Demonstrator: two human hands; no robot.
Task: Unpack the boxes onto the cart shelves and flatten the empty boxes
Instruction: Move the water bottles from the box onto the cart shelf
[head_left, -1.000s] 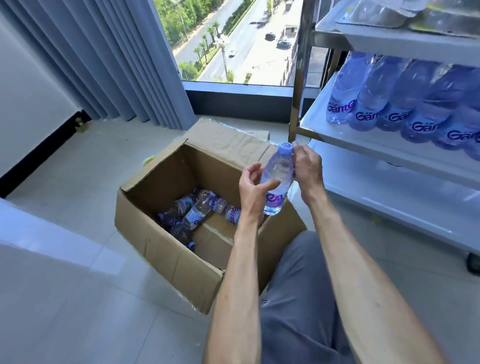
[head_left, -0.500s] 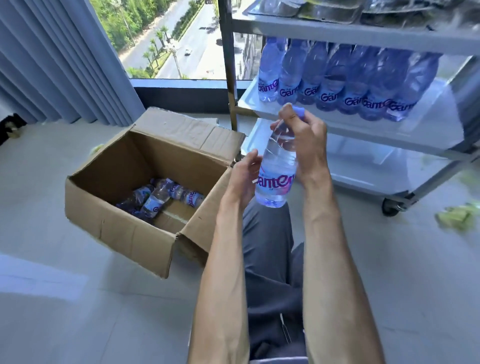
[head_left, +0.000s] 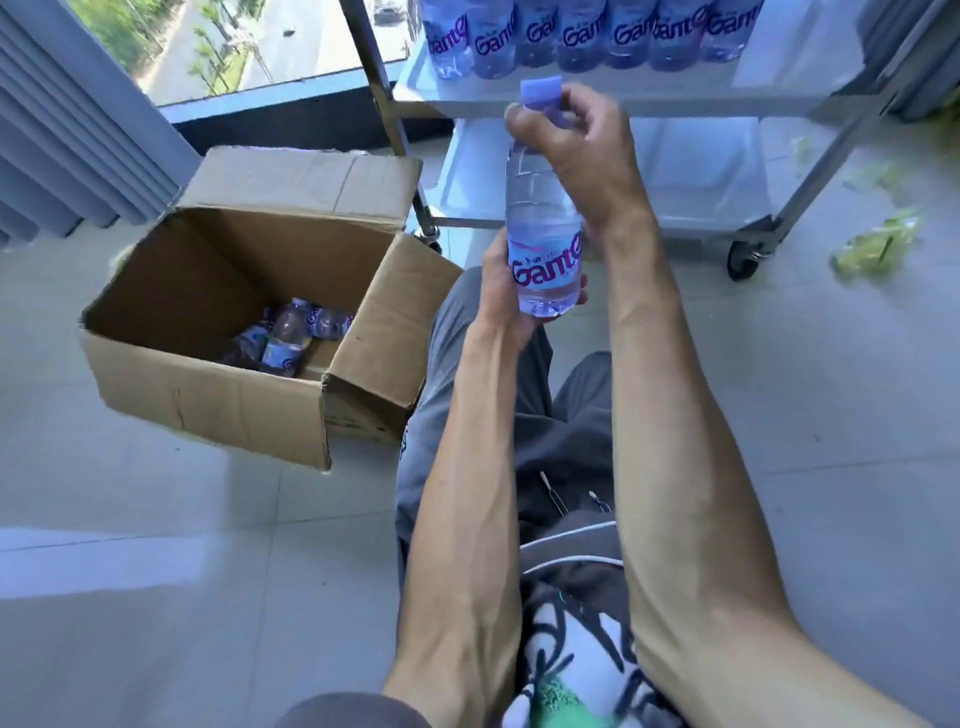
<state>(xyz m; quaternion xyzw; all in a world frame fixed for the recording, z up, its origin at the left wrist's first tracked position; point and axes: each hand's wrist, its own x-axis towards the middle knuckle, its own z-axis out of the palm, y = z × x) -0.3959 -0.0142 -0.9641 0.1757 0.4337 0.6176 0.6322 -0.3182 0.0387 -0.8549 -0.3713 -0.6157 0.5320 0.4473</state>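
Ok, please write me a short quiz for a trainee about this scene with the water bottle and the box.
1. True or false: the brown cardboard box on the floor is empty.
2. Which hand grips the clear plastic water bottle near its blue cap: A) left hand, B) right hand?
3. Fill in: the row of standing bottles is on a shelf of the white metal ____.

Key
1. False: several bottles lie inside.
2. B; the left hand holds the bottom.
3. cart
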